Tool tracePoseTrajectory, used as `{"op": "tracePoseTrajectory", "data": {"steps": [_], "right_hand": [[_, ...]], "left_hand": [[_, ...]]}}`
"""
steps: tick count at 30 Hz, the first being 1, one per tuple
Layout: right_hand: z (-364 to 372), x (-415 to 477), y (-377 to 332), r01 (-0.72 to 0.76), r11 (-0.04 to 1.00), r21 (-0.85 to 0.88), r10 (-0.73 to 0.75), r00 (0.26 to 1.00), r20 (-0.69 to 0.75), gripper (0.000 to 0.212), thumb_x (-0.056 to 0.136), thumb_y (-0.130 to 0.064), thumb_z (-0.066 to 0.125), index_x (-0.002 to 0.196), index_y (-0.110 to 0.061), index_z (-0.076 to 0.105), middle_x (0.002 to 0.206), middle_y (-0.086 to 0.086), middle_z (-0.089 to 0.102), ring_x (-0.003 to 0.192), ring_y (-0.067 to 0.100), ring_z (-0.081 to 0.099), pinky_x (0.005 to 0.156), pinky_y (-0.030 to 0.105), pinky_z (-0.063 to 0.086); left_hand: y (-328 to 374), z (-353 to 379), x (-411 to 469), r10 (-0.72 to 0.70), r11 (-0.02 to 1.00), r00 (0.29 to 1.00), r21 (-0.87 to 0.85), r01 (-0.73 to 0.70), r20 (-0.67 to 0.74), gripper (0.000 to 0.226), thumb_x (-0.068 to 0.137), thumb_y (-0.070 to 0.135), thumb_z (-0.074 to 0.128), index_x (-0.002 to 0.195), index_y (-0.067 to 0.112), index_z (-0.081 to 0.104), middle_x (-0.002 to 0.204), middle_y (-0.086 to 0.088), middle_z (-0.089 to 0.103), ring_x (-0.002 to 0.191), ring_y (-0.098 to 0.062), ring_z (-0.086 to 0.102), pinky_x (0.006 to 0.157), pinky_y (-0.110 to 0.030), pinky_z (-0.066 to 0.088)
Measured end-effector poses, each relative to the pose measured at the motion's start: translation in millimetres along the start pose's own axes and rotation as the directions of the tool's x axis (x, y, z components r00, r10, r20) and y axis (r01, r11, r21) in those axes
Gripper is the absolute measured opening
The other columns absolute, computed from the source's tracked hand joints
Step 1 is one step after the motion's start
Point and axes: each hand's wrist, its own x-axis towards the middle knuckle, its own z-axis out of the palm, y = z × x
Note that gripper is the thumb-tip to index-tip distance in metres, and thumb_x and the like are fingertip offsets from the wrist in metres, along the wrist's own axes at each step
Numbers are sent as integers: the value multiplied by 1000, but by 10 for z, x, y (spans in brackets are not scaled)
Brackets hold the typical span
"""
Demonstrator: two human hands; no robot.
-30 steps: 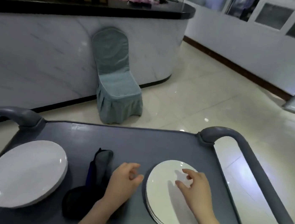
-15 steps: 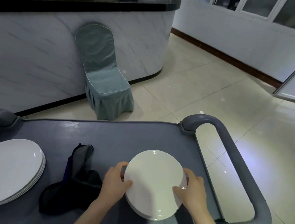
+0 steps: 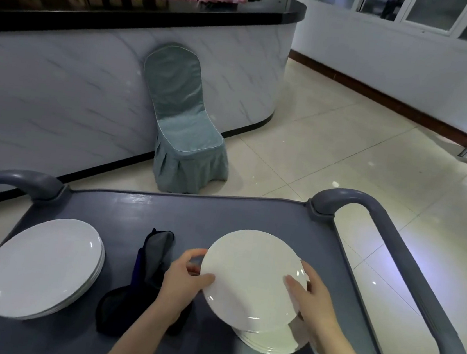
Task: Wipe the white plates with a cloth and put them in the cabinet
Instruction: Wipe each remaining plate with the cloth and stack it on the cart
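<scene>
A white plate (image 3: 249, 278) is lifted off the right stack of white plates (image 3: 273, 345) on the grey cart top (image 3: 221, 219). My left hand (image 3: 184, 282) grips its left rim, thumb on top. My right hand (image 3: 311, 301) grips its right rim, thumb on the face. A dark cloth (image 3: 143, 277) lies crumpled between the two stacks, partly under my left wrist. A second stack of white plates (image 3: 38, 267) sits at the cart's left. No cabinet is in view.
The cart has raised grey handles at the left (image 3: 17, 182) and right (image 3: 407, 286). Beyond it stand a chair in a teal cover (image 3: 182, 129) and a curved marble-fronted counter (image 3: 91, 80) with a black top. Tiled floor spreads to the right.
Both hands closed on the rims of the top plate and raised it off the right stack. The camera view shifted, so the cart sits further right in frame.
</scene>
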Motion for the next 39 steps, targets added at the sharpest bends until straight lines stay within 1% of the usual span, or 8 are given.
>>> {"op": "tracePoseTrajectory", "data": {"steps": [5,10,14,20,27,31,35,39], "right_hand": [[429,-45,-35,-65,965,255,76,997,-34,29,101,-16,51,116,-37,64,104,-10,76,88,12,74,68,29,56],[583,-95,-76,-53,949,311,72,996,-49,28,100,-18,54,115,-36,68,105,-12,76,90,13,74,63,28,57],[682,-129,-99,-62,952,299,88,993,-73,31,99,-20,56,122,-39,65,109,-10,75,95,17,73,66,31,58],[870,-134,-101,-76,957,279,101,992,-76,32,100,-20,55,130,-29,62,117,-2,73,102,24,71,72,35,57],[1140,-160,-206,-74,973,218,77,997,-3,22,101,-19,52,107,-22,73,97,-3,78,83,16,75,60,27,55],[1262,-141,-276,-42,974,223,42,999,3,22,101,-18,52,105,-22,73,97,-2,78,84,16,75,66,30,55],[1270,-102,-370,-15,963,270,24,999,-28,21,100,-18,53,103,-23,73,95,-1,78,85,21,75,68,33,56],[1257,-105,-408,-17,943,334,30,999,-35,20,101,-17,53,105,-24,72,98,-1,78,89,23,74,69,34,55]], "left_hand": [[-5,-395,21,10,996,999,-83,-13,-46,24,86,14,69,103,31,71,83,-4,73,83,-22,70,76,-37,60],[-214,-800,229,119,948,930,318,-3,-349,47,78,26,79,118,17,58,106,-4,60,92,-18,60,82,-28,44],[-358,-905,408,-35,872,979,472,128,-200,65,70,31,82,122,9,48,116,-7,52,105,-24,54,80,-27,40],[-277,-1096,531,-18,968,970,238,78,-242,21,79,5,62,98,13,67,95,-2,70,94,-23,64,82,-30,47],[380,-1180,288,121,989,993,-90,-121,-6,19,66,5,46,67,23,43,57,11,49,49,-9,41,44,-21,34],[531,-1056,44,261,954,930,79,-290,258,10,68,20,46,73,27,42,65,1,52,59,-16,41,55,-28,33],[345,-933,-142,153,781,835,454,-430,528,13,81,38,47,92,44,44,125,12,64,108,-10,60,90,-33,47],[317,-913,-214,537,309,713,681,-664,451,32,88,28,56,119,34,62,108,7,69,96,-13,61,82,-35,53]]}}
